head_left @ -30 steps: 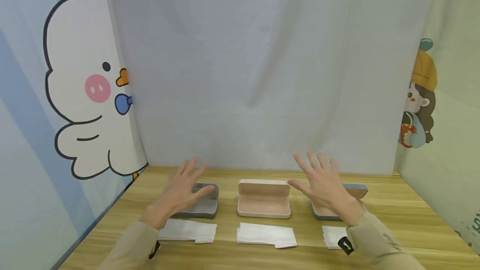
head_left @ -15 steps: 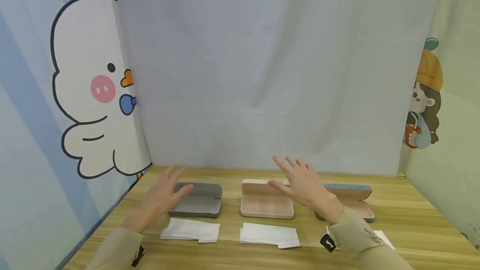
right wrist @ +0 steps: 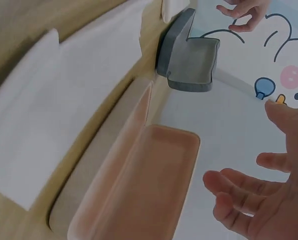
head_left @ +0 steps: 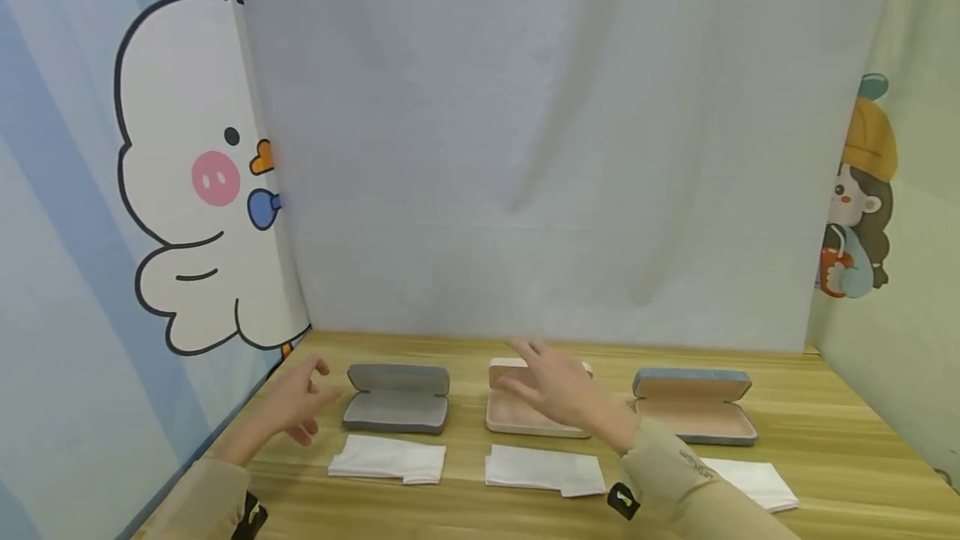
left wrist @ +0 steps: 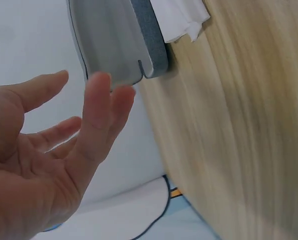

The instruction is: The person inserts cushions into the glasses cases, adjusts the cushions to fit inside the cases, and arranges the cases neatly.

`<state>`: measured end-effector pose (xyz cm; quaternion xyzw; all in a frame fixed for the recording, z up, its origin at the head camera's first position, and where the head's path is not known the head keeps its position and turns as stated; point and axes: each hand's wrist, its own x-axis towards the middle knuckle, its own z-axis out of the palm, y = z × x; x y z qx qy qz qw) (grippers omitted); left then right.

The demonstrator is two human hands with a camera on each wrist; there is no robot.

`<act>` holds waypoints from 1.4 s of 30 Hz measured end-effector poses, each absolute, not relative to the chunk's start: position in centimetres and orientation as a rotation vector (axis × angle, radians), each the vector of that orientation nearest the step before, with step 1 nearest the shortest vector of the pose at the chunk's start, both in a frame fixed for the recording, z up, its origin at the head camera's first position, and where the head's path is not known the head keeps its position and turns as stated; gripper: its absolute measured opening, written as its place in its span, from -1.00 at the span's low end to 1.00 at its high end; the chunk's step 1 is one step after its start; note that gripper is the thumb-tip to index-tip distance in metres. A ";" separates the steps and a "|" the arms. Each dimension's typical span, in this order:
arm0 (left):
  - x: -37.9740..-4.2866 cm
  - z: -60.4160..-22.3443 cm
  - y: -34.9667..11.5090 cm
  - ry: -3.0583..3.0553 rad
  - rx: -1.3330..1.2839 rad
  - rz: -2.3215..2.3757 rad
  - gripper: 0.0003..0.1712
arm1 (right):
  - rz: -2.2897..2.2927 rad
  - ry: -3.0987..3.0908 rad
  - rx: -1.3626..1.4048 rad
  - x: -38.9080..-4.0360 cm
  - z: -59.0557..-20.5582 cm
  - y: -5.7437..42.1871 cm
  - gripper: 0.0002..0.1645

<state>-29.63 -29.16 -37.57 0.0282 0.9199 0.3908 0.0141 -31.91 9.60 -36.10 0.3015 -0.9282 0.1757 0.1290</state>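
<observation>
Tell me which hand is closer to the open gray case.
The left: the left hand is just to the left of the gray case, while the right hand is farther off to its right, by the middle case.

Pale curtain (head_left: 465, 148) behind wood-grain table (head_left: 465, 515); white cartoon bird (head_left: 180, 90) at left, yellow-hatted cartoon girl (head_left: 862, 190) at right

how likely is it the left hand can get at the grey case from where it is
Probably yes: the left hand looks to hold nothing and hovers to the left of the open grey case, with nothing visible standing between them.
</observation>
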 end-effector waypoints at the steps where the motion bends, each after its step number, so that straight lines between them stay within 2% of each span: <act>1: -29.5 -37.7 -29.4 2.814 0.051 1.259 -0.51 | 0.562 -2.701 0.892 -31.9 -36.3 9.3 -0.23; 10: -28.2 -39.5 -30.2 2.518 -0.163 1.356 -0.59 | 1.242 -2.690 1.007 -31.7 -39.2 6.5 -0.37; 19: -27.7 -40.7 -29.3 2.444 -0.282 1.369 -0.63 | 2.094 -2.748 0.724 -30.0 -41.9 3.5 -0.44; 28: -27.8 -41.0 -28.2 2.446 -0.364 1.389 -0.72 | 2.354 -2.701 0.456 -28.4 -43.7 0.8 -0.58; 42: -27.9 -41.8 -27.2 2.500 -0.425 1.457 -0.77 | 2.309 -2.684 0.328 -27.8 -44.1 -1.0 -0.73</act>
